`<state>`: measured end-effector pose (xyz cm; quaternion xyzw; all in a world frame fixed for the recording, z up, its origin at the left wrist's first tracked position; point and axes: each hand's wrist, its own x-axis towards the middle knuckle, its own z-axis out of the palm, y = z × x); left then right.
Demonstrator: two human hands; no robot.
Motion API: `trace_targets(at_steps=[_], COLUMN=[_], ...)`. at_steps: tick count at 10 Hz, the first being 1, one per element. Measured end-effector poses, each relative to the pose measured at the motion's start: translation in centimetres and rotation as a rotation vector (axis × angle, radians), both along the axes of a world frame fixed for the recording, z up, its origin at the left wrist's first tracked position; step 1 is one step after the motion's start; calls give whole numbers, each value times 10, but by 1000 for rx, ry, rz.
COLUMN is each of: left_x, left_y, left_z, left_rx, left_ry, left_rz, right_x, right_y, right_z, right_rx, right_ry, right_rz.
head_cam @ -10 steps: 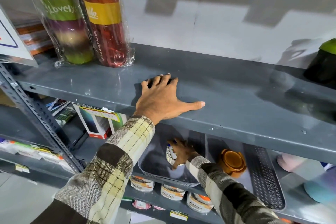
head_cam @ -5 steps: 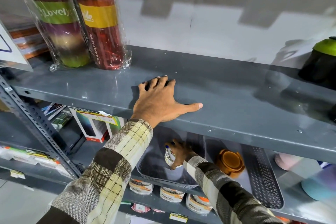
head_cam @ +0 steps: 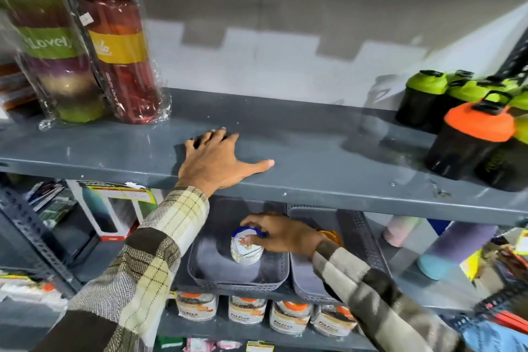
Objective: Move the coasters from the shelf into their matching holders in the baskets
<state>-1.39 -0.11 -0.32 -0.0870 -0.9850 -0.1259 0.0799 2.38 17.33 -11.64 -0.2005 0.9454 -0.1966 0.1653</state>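
My left hand (head_cam: 217,163) lies palm down on the grey upper shelf (head_cam: 314,151), fingers spread. A dark patch sits under the fingertips; I cannot tell whether it is a coaster or shadow. On the shelf below, my right hand (head_cam: 283,234) reaches into the left grey basket (head_cam: 237,284). Its fingers close on the blue-rimmed top of a white floral coaster holder (head_cam: 245,251) standing on the basket floor. An orange holder (head_cam: 333,236) shows behind my right wrist in the right grey basket (head_cam: 360,237).
Two wrapped tall bottles (head_cam: 114,46) stand at the upper shelf's left. Black shakers with green and orange lids (head_cam: 471,137) crowd its right end. Pastel bottles (head_cam: 454,248) lie right of the baskets, boxes to the left, and a row of jars (head_cam: 248,311) below.
My right hand has shifted from the holder's side to its blue-rimmed top, and the holder now stands nearer the basket's middle. My left hand has stayed flat on the shelf.
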Motion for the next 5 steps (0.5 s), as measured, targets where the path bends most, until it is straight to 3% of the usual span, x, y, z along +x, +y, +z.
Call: trace_targets(at_steps=[2,4,5], left_x=[8,17,28], left_y=[0,6,21], left_z=[0,17,45], left_rx=[17,-120,-170], left_ry=[68,-96,-55], left_rz=[-21,-21,-72], right_x=[84,111,99], right_y=[16,45,60], right_z=[111,185,205], right_rx=[-71,-133,-143], right_ry=[132,301,532], right_rz=[65,-107,-270])
